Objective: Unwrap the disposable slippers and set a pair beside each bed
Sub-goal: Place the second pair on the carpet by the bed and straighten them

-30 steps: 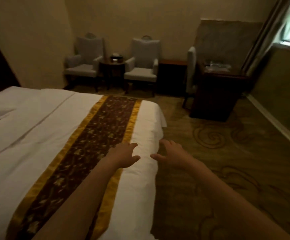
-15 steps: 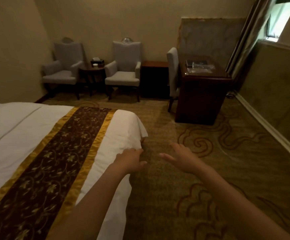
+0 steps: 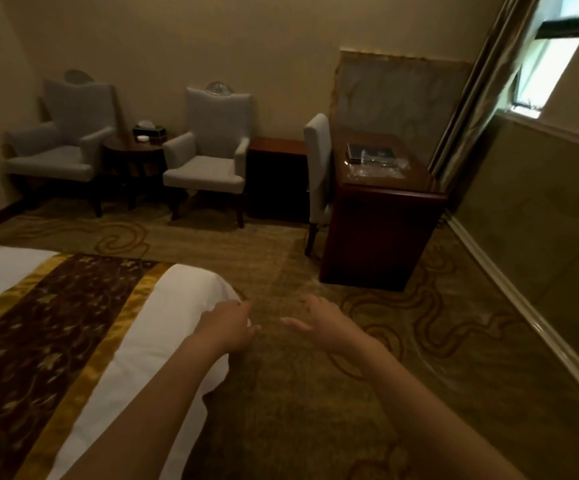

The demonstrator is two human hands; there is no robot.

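Fingers point(image 3: 243, 308) on both our hands are relaxed and spread, holding nothing. Our left hand point(image 3: 227, 327) hovers over the foot corner of the bed point(image 3: 163, 306), and our right hand point(image 3: 322, 323) hangs just beside it above the patterned carpet point(image 3: 281, 410).

We see no slippers on the carpet along this bed, on the white cover, or on the brown-and-gold runner point(image 3: 39, 323). Across the room stands a dark wooden desk point(image 3: 378, 237). On its tabletop point(image 3: 395, 187) lies crumpled clear plastic point(image 3: 381, 169) next to a dark flat tray point(image 3: 369, 150). We cannot tell whether that plastic is packed slippers or empty wrapping.

Two grey armchairs point(image 3: 208, 168) flank a small round table point(image 3: 132, 157).

As far as we can judge, this bedside has no pair yet. We have to find the slippers, unwrap them if they are wrapped, and set them down. No second bed is in view.
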